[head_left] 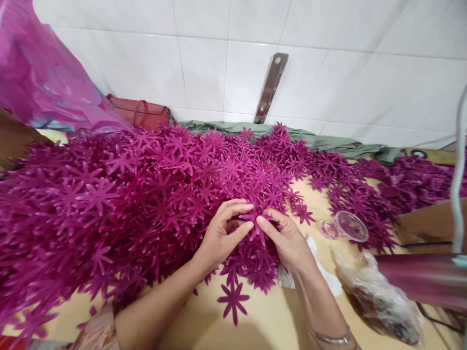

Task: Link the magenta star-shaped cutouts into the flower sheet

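Observation:
A magenta flower-shaped piece [257,234] with narrow, finger-like petals is held up between my two hands. My left hand [223,228] pinches it from the left, thumb below and fingers above. On the other side my right hand [288,238] grips it with the thumb across its face; most of that hand's fingers are hidden behind. Beneath and around both hands spreads a large heap of the same magenta flowers [160,189]. One loose flower [233,302] lies flat on the table [204,323] just below my hands.
At right stand a clear plastic cup [348,227], a clear plastic bag [379,299] with dark contents and a magenta machine-like object [419,277]. White tissue [330,274] lies by my right wrist. Behind are a red bag [140,112], green cloth [321,138] and a pink plastic bag [54,73].

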Available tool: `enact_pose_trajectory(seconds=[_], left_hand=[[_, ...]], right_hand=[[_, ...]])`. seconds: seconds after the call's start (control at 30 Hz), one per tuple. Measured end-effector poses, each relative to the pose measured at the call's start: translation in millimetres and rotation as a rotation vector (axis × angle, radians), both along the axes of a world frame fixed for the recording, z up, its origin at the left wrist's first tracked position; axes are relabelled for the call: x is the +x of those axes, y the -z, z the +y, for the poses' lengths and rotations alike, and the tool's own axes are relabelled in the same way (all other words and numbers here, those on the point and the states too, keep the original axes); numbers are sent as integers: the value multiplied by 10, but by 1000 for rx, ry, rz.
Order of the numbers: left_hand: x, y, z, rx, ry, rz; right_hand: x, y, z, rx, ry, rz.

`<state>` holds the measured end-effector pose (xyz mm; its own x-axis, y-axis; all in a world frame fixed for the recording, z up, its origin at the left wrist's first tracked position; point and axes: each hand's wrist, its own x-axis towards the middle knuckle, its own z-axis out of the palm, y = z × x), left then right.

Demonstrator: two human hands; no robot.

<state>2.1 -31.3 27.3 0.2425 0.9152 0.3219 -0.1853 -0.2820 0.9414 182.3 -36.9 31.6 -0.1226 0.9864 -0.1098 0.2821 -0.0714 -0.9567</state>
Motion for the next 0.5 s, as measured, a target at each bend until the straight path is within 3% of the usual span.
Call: enact_pose_trajectory(seconds=[0.17, 0.3, 0.4, 0.5], left_hand=[[-7, -12, 10, 89, -24, 103], [-7, -20, 11, 128, -129, 73], [-19, -9, 18, 103, -267, -8], [-33, -5, 1, 190, -300, 51]], right_hand=[[-25, 52, 5, 49, -21, -17], [-8, 45, -1, 14, -27, 58], [33, -3, 17, -16, 57, 99], [75, -78, 23, 81, 128, -40]])
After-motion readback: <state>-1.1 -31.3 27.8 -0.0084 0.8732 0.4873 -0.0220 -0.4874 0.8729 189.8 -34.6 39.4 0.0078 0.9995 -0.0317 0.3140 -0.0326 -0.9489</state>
